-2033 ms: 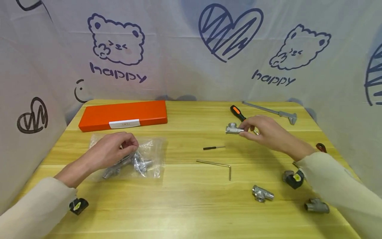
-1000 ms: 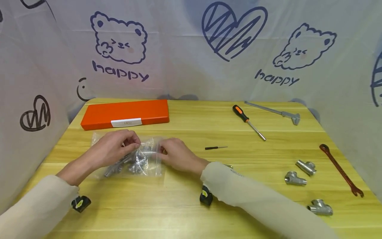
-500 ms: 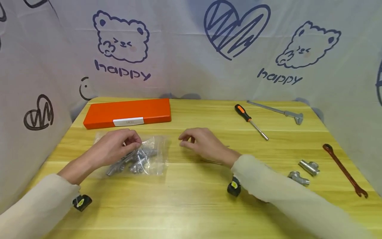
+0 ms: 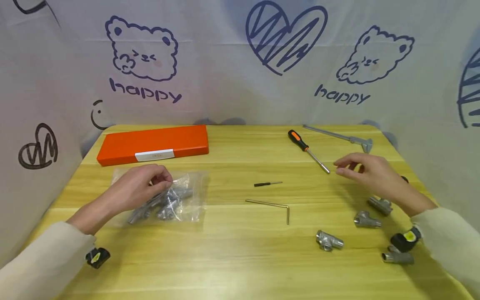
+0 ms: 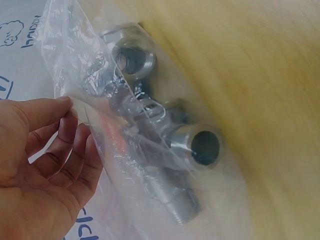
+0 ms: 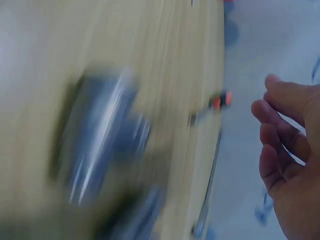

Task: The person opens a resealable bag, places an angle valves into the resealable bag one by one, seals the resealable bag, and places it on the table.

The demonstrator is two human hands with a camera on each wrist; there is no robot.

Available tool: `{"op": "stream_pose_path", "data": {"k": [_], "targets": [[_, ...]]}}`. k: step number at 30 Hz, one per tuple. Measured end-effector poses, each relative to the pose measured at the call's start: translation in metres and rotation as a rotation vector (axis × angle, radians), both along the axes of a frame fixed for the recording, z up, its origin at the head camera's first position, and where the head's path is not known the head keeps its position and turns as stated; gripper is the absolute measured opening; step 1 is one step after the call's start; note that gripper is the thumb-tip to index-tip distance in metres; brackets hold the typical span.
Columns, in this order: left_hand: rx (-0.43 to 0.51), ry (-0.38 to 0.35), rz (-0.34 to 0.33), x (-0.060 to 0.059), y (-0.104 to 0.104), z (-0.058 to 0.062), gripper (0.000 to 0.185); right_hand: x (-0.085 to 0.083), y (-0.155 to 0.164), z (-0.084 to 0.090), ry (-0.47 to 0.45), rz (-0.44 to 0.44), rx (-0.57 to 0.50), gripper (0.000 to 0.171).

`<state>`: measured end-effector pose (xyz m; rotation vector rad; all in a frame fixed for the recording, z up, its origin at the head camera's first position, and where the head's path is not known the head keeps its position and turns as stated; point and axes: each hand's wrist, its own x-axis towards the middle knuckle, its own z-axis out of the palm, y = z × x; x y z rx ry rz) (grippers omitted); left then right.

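- Clearly the clear plastic bag (image 4: 170, 196) of grey metal pipe fittings (image 5: 192, 145) lay on the left part of the wooden table (image 4: 232, 258), in front of the flat orange box (image 4: 153, 143); the film was crinkled and glossy, and the fittings inside were round-mouthed and threaded.
- The left hand (image 4: 136, 187) pinched the bag's upper edge between thumb and curled fingers.
- The right hand (image 4: 369, 171) hovered over the right side of the table with fingers loosely bent, holding nothing.
- Near it lay loose tee fittings (image 4: 329, 241), an orange-and-black screwdriver (image 4: 305, 150) and a steel caliper (image 4: 343, 137); a bent hex key (image 4: 275, 206) and a small black driver (image 4: 267, 183) lay mid-table.
- The right wrist view was heavily blurred, so the grey shape below that hand could not be made out, and a fitting by the right sleeve was partly hidden.
- Half a second earlier the right hand was near the bag; it had since swung far right, while the left kept its pinch.
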<state>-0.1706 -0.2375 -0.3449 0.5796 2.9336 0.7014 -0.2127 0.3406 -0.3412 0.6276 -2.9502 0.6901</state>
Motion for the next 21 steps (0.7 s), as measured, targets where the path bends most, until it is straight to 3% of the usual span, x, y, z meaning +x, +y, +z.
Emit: {"op": "stream_pose_path", "data": {"k": [5, 10, 16, 21], "targets": [[-0.002, -0.006, 0.004, 0.000, 0.000, 0.001, 0.006, 0.017, 0.064, -0.012, 0.026, -0.015, 0.045, 0.021], [0.006, -0.007, -0.005, -0.002, 0.001, 0.001, 0.007, 0.032, 0.105, -0.024, 0.015, 0.038, 0.142, 0.027], [0.000, -0.006, -0.001, -0.001, 0.000, 0.003, 0.007, 0.040, 0.124, -0.031, -0.158, 0.069, 0.191, 0.035], [-0.005, -0.001, 0.001, -0.001, -0.001, 0.005, 0.008, 0.041, 0.125, -0.036, -0.220, 0.052, 0.180, 0.036]]}}
